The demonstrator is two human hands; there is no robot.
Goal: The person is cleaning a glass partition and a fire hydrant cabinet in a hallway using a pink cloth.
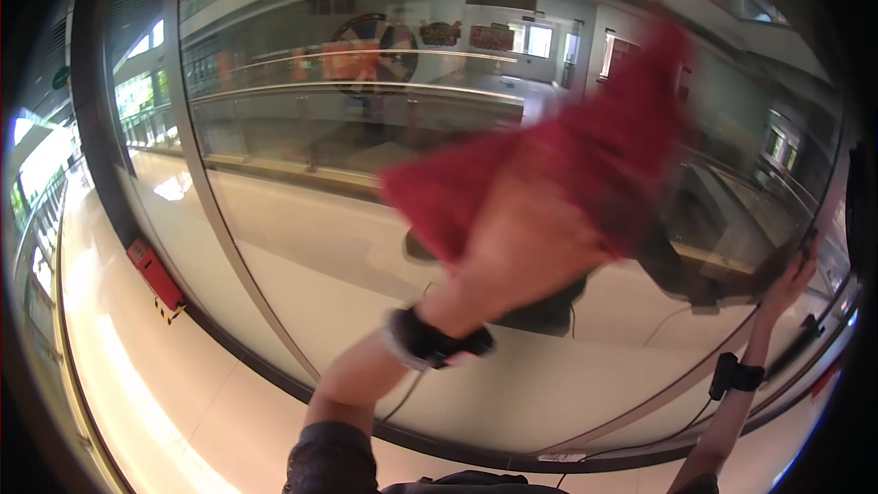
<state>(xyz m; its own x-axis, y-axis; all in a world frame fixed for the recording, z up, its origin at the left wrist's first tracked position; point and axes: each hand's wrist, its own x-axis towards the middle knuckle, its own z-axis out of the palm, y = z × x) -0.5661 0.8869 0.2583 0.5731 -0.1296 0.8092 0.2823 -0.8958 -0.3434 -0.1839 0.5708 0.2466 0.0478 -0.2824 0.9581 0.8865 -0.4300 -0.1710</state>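
Observation:
My left hand (531, 233) is blurred and reaches up in front of a large glass pane (288, 233). It holds a red cloth (603, 130), whose loose corners spread out to the left and upward. The cloth hides part of the fingers. At the far right, my right hand (792, 281) touches the glass near the dark frame (809, 329), its fingers pointing up; whether they grip anything is hard to make out. Both wrists wear black bands, the left one (439, 339) and the right one (744, 374), with thin cables running from them.
A metal upright (206, 178) divides the glazing on the left. Along the floor runs a dark bottom rail (274, 377). A red box (154, 274) stands against the glazing, with black-and-yellow striping beside it. A railing (48, 274) borders the tiled walkway (158, 384). Reflections cover the pane.

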